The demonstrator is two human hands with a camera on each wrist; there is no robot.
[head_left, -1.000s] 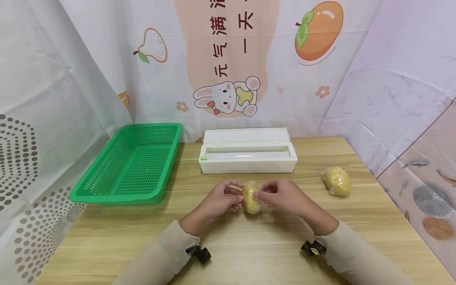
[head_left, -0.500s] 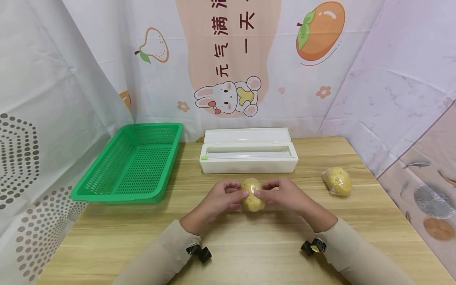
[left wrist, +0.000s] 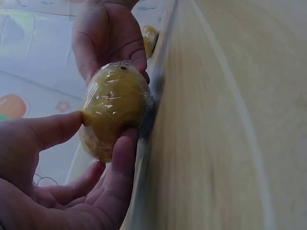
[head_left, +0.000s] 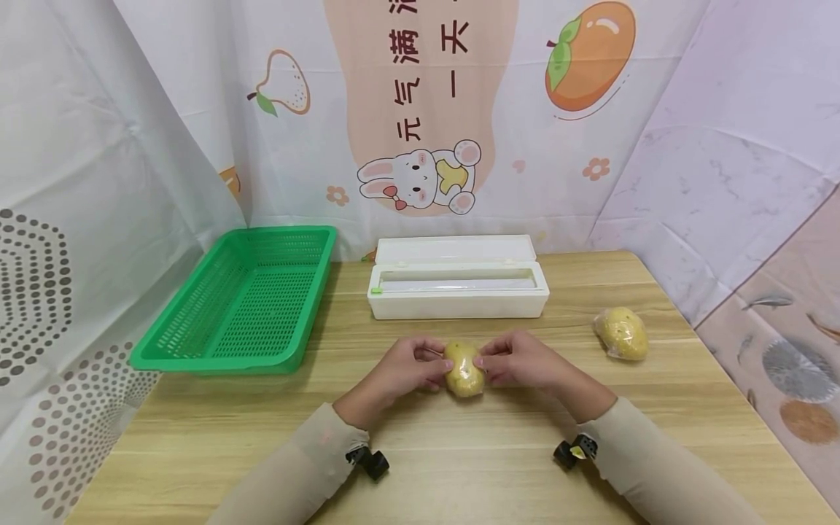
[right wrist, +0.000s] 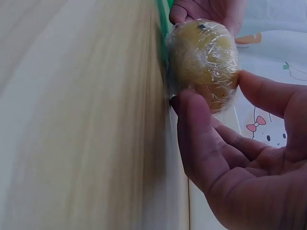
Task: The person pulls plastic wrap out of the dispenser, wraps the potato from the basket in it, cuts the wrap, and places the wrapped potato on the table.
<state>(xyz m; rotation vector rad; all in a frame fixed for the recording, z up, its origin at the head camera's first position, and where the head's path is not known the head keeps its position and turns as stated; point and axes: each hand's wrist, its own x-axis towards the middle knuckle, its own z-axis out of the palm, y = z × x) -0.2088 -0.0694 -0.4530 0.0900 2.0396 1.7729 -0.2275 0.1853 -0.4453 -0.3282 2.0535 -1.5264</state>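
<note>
A potato (head_left: pixel 464 370) wrapped in clear cling film is between both hands, over the middle of the table. My left hand (head_left: pixel 413 368) pinches its left side between thumb and fingers. On the opposite side my right hand (head_left: pixel 521 361) pinches it the same way. Shiny creases of film cover the potato (left wrist: pixel 115 103) in the left wrist view. In the right wrist view a dark spot shows near the top of the potato (right wrist: pixel 204 62). A second film-wrapped potato (head_left: pixel 622 334) lies on the table to the right, apart from the hands.
Behind the hands stands a white cling film box (head_left: pixel 458 305) with its lid raised and a roll inside. A green plastic basket (head_left: pixel 298 357) is on the left of the wooden table (head_left: pixel 472 467). Printed curtains (head_left: pixel 525 182) hang behind the table.
Both hands have turned the potato between them, and it now sits slightly nearer me than half a second ago. Box, basket and second potato have stayed put.
</note>
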